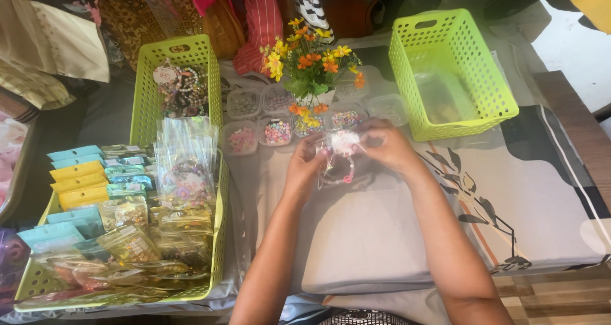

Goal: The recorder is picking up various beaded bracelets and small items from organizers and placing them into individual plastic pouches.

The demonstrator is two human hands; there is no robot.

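My left hand [304, 163] and my right hand [384, 144] meet over the middle of the table. Between them they hold a small clear plastic packet [337, 156] with a round white tag at its top and a beaded bracelet with pink beads hanging inside. Both hands pinch the packet near its top edge. Just beyond the hands stand several small clear tubs of coloured beads [277, 131] and a vase of orange and yellow flowers [310, 67].
A long green basket [219, 210] at the left holds several bagged bracelets and coloured card packets. A second green basket [445, 70] stands empty at the back right. A grey leaf-patterned cloth [509, 191] covers the table. Fabrics hang behind.
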